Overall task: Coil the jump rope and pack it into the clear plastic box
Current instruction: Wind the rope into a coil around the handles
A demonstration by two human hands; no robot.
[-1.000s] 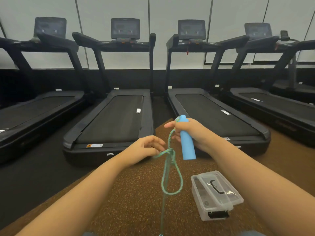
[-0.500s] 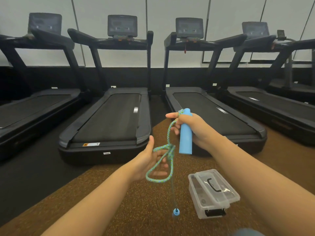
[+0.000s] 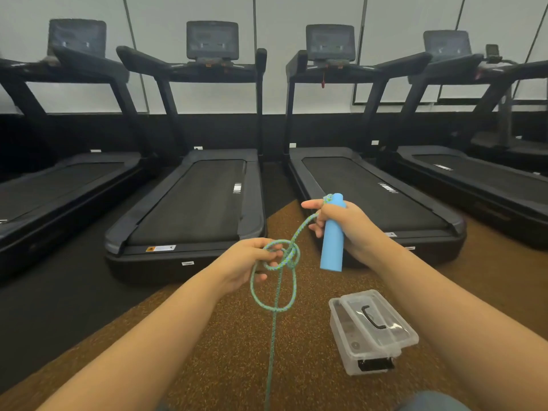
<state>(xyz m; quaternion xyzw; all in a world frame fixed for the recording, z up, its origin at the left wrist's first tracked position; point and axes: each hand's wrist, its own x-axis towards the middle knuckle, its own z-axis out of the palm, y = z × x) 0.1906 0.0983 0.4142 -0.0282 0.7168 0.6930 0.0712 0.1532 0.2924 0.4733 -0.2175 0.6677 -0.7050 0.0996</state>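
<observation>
Coiling stage: the rope is partly gathered, and nothing is packed yet, judging by the clear plastic box (image 3: pixel 372 332) with its lid on.
Right hand (image 3: pixel 345 225): its grip is wrapped around the blue handle (image 3: pixel 332 232), fingers pressed closed on it, with the forefinger stretched out to the left.
Left hand (image 3: pixel 247 264): its grip is curled shut, pinching the green rope (image 3: pixel 274 292) where the strands cross.
Rope position: in the air between the two hands, a small loop at the left fingers and a larger loop hanging beneath it; one strand drops out of the bottom of the frame.
Handle axis: long axis close to upright, slightly tilted, the rope end pointing up and away, the free end pointing down toward the floor (image 3: pixel 225 351).
Box position: on the brown floor, below the right forearm, well apart from both hands; its black carrying handle faces up.
Risk, knotting: the crossing at the left fingers looks like an overhand turn, and a pull by the right hand could cinch it into a knot.
Risk, spilling: a loosened left pinch would probably let the loops fall open.
Risk, trailing strand: its far end is out of view, so it may snag or drag.
Risk, packing: the lid looks shut, and both hands are occupied.
</observation>
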